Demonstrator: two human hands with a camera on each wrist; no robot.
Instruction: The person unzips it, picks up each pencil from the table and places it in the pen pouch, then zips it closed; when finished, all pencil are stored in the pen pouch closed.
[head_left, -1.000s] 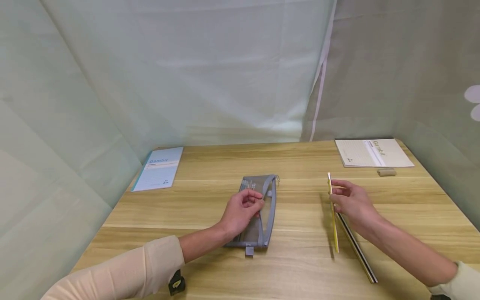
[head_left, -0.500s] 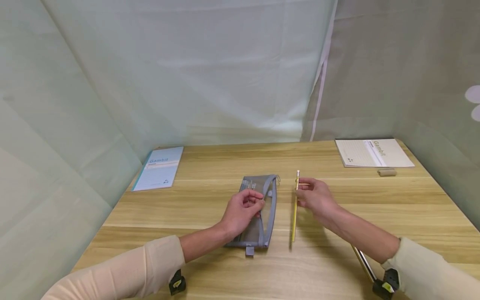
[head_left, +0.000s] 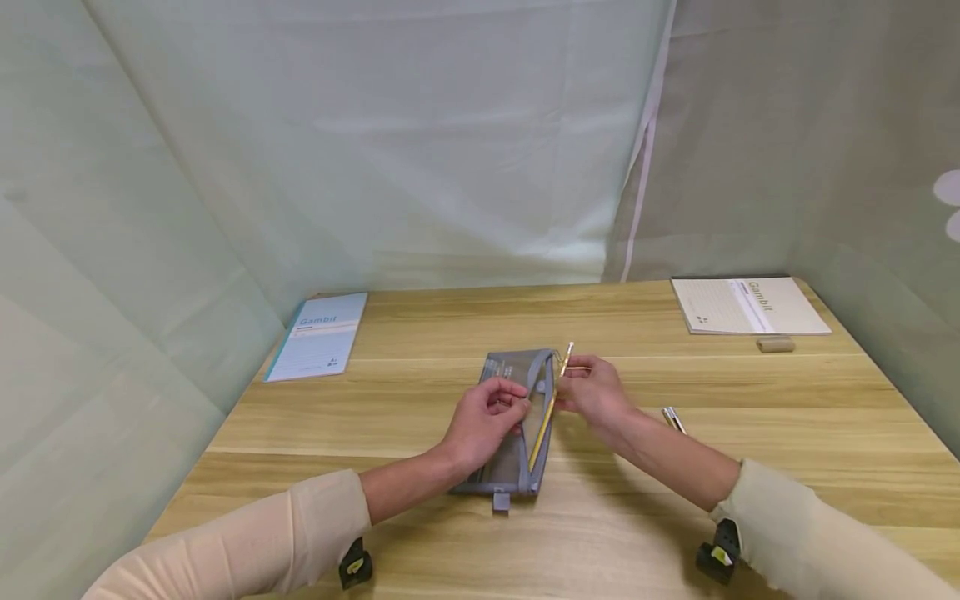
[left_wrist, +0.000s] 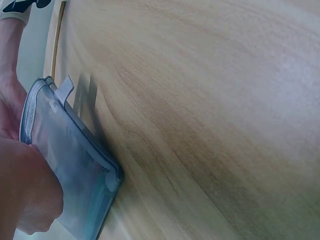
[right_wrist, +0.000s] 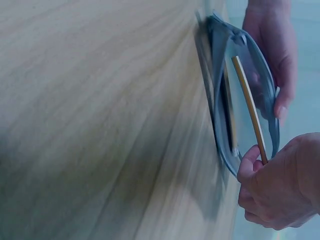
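Observation:
A grey see-through zip pencil case (head_left: 501,473) lies on the table with its mouth gaping. My left hand (head_left: 480,427) pinches one edge of the mouth between thumb and fingers. Beside the opening, my right hand (head_left: 597,395) grips a yellow pencil (head_left: 545,423) near its eraser end. The pencil slants, and in the right wrist view its lower end is within the open mouth. Another slim stick (right_wrist: 231,125) shows inside the case in that view. From the left wrist view, the case's outer side (left_wrist: 82,165) faces the camera, with a small fabric tab.
Slim sticks (head_left: 673,419) lie on the table, mostly hidden under my right forearm. At the back left is a blue notebook (head_left: 318,337), at the back right a cream notebook (head_left: 750,305). A small brown piece (head_left: 776,344) sits just in front of the cream one.
My right hand has carried the pencil leftward from beside the slim sticks to the case's mouth, tilting it. The left hand has kept its hold on the case edge.

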